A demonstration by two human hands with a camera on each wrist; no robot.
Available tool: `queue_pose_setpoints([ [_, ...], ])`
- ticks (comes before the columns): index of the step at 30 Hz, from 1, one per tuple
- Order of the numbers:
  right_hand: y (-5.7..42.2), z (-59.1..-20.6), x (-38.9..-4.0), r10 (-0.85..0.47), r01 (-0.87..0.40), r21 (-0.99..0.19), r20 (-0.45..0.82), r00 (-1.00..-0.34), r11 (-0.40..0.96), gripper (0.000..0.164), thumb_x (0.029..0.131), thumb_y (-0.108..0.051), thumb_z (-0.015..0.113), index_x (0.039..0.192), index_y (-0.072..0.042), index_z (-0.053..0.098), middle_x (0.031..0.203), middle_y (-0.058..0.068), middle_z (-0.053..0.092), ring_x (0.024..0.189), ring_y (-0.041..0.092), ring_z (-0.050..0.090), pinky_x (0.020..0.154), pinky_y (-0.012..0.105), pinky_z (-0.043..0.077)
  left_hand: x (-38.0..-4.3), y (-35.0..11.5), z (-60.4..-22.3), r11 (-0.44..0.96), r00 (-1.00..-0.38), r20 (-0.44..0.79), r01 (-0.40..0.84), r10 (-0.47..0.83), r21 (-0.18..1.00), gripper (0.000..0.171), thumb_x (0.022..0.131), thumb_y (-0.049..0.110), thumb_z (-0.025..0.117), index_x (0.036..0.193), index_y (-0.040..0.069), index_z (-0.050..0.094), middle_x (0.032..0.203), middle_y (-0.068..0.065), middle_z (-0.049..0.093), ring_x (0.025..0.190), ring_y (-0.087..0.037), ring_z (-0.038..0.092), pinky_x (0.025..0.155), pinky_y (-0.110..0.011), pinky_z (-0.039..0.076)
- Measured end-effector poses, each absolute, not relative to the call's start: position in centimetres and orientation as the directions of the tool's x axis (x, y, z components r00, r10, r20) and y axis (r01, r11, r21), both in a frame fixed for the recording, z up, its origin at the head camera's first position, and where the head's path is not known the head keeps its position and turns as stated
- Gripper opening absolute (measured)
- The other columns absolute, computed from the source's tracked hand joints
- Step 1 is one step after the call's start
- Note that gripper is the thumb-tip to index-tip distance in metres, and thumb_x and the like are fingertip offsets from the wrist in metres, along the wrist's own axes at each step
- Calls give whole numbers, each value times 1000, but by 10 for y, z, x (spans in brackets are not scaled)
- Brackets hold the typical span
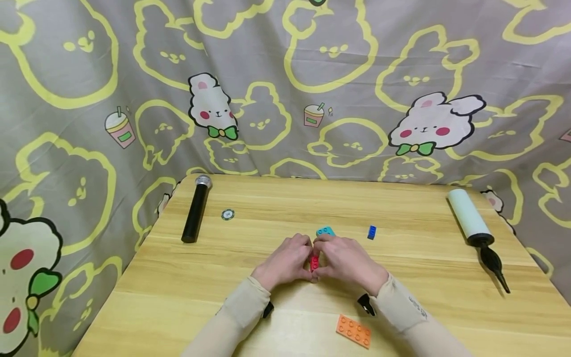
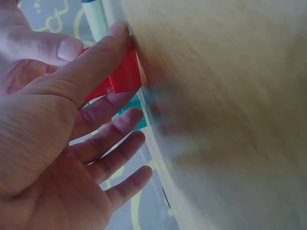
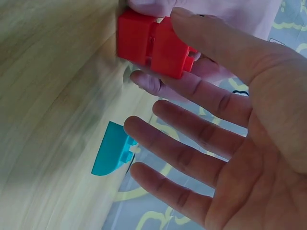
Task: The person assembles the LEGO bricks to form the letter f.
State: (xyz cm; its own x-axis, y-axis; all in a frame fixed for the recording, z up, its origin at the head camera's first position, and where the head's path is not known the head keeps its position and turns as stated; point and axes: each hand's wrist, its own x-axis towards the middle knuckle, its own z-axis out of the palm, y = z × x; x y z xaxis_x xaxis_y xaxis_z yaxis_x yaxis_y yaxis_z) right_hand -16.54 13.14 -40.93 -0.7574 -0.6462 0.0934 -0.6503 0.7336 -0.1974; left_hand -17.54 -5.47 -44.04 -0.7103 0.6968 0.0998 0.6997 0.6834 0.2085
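Two red toy bricks are stacked between my hands, a narrow gap showing along their seam. My left hand (image 1: 287, 260) pinches the lower red brick (image 2: 127, 72) between thumb and index finger, close to the tabletop. With thumb and index finger, my right hand (image 1: 345, 260) grips the upper red brick (image 3: 168, 50), whose studs face up; its other fingers are spread loosely. Just beyond the hands sits a teal brick (image 1: 326, 231), curved on one side in the right wrist view. A small blue brick (image 1: 371, 232) lies farther right.
An orange eight-stud brick (image 1: 353, 331) lies near my right forearm on the wooden table (image 1: 156, 297). A black microphone (image 1: 195, 210) and a round chip (image 1: 228, 214) are at the left, a white hand pump (image 1: 470, 218) at the right. A patterned curtain (image 1: 267, 59) hangs behind.
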Motion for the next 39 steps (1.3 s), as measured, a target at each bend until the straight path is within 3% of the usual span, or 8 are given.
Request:
queue_pose_setpoints([
  [6, 129, -409, -167, -647, -648, -209, 81, -758, 733, 41, 73, -42, 86, 102, -17, 73, 114, 1, 63, 87, 17, 63, 64, 33, 52, -178, -54, -441, 686, -713, 94, 696, 695, 213, 46, 67, 53, 85, 83, 18, 61, 97, 3, 53, 91, -15, 47, 79, -30, 42],
  [18, 122, -409, -165, -626, -620, -216, 51, -778, 754, 27, 70, -35, 89, 86, -23, 71, 111, -2, 63, 91, 17, 62, 60, 37, 52, -179, -55, -441, 685, -715, 59, 687, 696, 242, 49, 66, 53, 86, 90, 16, 64, 101, 2, 54, 96, -16, 48, 83, -32, 43],
  [29, 122, -410, -166, -602, -590, -272, 45, -797, 760, 27, 69, -35, 90, 78, -24, 67, 110, -2, 61, 91, 16, 59, 60, 35, 49, -178, -54, -442, 679, -712, 64, 690, 700, 250, 41, 69, 52, 85, 82, 21, 62, 102, 2, 55, 99, -17, 48, 83, -30, 43],
  [39, 127, -417, -160, -550, -544, -272, 62, -833, 794, 32, 69, -40, 88, 88, -21, 71, 120, 3, 61, 91, 19, 62, 68, 38, 52, -176, -55, -443, 676, -708, 87, 697, 700, 238, 44, 71, 52, 84, 84, 17, 62, 100, 3, 54, 97, -16, 49, 83, -31, 43],
])
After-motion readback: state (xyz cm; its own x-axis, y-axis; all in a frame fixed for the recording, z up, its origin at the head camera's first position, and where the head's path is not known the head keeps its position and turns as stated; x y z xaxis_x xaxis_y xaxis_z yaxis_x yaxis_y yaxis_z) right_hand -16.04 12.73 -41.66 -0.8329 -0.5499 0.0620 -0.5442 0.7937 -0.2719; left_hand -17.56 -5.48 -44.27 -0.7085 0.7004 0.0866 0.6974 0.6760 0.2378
